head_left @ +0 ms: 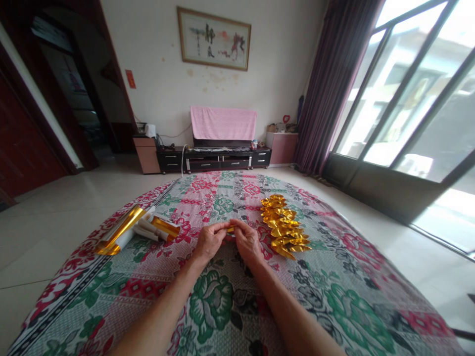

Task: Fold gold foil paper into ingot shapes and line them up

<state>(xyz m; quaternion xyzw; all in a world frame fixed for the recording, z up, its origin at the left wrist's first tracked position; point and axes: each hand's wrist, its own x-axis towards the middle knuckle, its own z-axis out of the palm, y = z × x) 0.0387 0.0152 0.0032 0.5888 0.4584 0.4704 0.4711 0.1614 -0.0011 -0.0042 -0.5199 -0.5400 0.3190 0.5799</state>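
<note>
My left hand (211,241) and my right hand (248,242) meet over the middle of the flowered cloth (211,301). Between their fingertips they pinch a small piece of gold foil paper (230,229), mostly covered by the fingers. To the right of my hands, folded gold paper ingots (285,225) lie in overlapping rows. On the left lie curled sheets of gold foil paper (124,228), with more whitish-backed sheets (151,228) beside them.
Beyond the cloth stands a low black TV cabinet (222,162), with a pink towel (223,122) draped over the screen on it. A purple curtain (328,89) hangs beside the large window at right. Pale floor tiles (122,190) surround the cloth-covered surface.
</note>
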